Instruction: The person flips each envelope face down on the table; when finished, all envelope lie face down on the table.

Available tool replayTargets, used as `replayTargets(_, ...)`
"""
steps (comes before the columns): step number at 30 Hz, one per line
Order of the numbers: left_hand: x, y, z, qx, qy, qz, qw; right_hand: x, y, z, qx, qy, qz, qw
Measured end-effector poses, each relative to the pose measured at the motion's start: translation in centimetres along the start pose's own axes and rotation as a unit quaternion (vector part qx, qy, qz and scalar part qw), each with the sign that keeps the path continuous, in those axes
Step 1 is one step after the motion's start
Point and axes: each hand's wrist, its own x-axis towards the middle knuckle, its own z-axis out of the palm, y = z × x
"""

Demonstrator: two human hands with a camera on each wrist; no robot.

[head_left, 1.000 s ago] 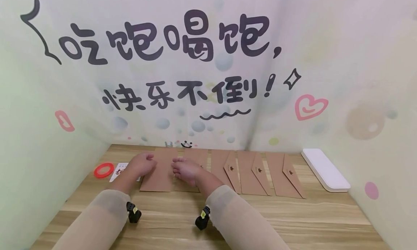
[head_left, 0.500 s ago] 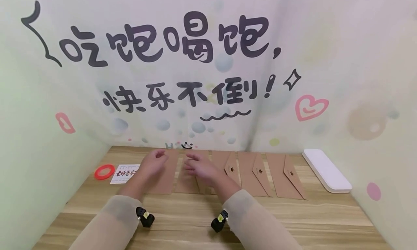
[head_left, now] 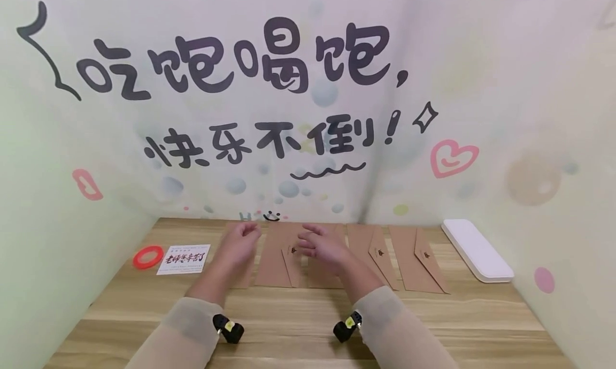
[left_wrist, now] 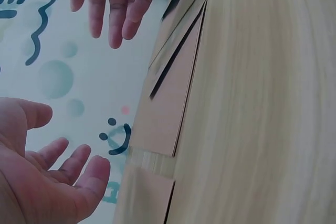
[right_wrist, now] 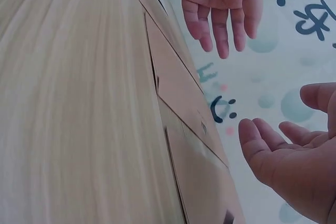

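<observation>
Both hands are above a row of brown envelopes, and neither holds anything. In the head view my left hand point(head_left: 240, 246) overlaps the leftmost envelope, its fingers loosely bent. Over the third envelope hovers my right hand point(head_left: 324, 247), fingers spread and pointing inward. Between them lies the second envelope point(head_left: 271, 264), with a pointed flap and a small dark emblem. Farther right rest two more flapped envelopes point(head_left: 366, 256). Each wrist view shows the left palm point(left_wrist: 52, 182) and the right palm point(right_wrist: 299, 156) facing each other with relaxed fingers, apart from the envelopes.
A white card point(head_left: 185, 267) with dark red handwriting-style characters lies left of the row. Beside it is a red ring point(head_left: 145, 266), perhaps a tape roll. On the right stands a long white case point(head_left: 476, 251). A printed cloth wall point(head_left: 433, 198) borders the wooden table point(head_left: 289, 326).
Both hands have moved rightward along the row, from the first and second envelopes to the first and third. The card has come fully into sight. The envelopes keep their places.
</observation>
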Motion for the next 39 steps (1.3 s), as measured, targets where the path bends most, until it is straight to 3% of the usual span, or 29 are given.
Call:
replayTargets(11,-0.3,-0.4,1.4,-0.044,-0.036,-0.021,0.9981,0.1,0.7,-1.6,-0.001,0.004,0.017,1.000)
replayTargets(19,0.0,-0.3,1.9,0.011,-0.046,-0.024,0.9986,0.3,1.2,-1.1,0.034,-0.011,0.033,0.999)
replayTargets(31,0.4,-0.9,2.6,-0.009,-0.055,-0.048,0.9973,1.1,1.5,-1.1,0.051,0.017,0.061,0.997)
replayTargets(39,0.3,-0.9,2.6,0.014,-0.069,-0.030,0.9970,1.5,1.6,-1.3,0.075,0.039,0.065,0.994)
